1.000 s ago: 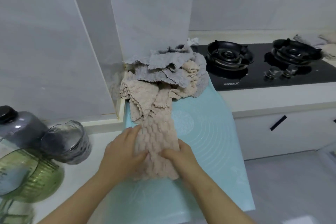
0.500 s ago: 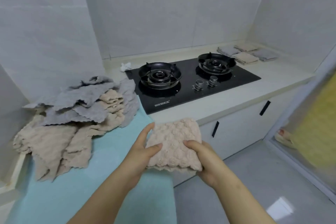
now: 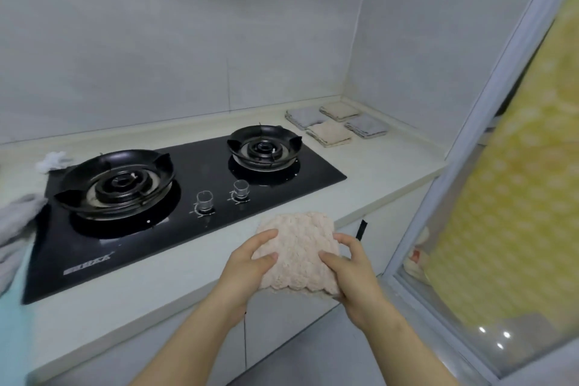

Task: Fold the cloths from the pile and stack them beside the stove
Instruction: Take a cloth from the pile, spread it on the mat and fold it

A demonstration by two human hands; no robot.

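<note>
Far left of the fingers, a grey cloth [image 3: 15,222] droops against the stove [image 3: 175,238], whose silver logo [image 3: 87,265] (near corner) is too blurred to read. The left hand [image 3: 247,266] pinches the beige cloth [image 3: 297,254], folded square, by its left edge, with thumb and forefinger curled on top. The right hand [image 3: 354,276] clasps the right edge likewise. The cloth hangs between them over the front lip of the counter [image 3: 156,285]. Well beyond the fingers, four folded cloths [image 3: 333,135] lie past the right burner.

Head camera looks down and forward, close over the stove [image 3: 175,197] and counter [image 3: 391,160].
</note>
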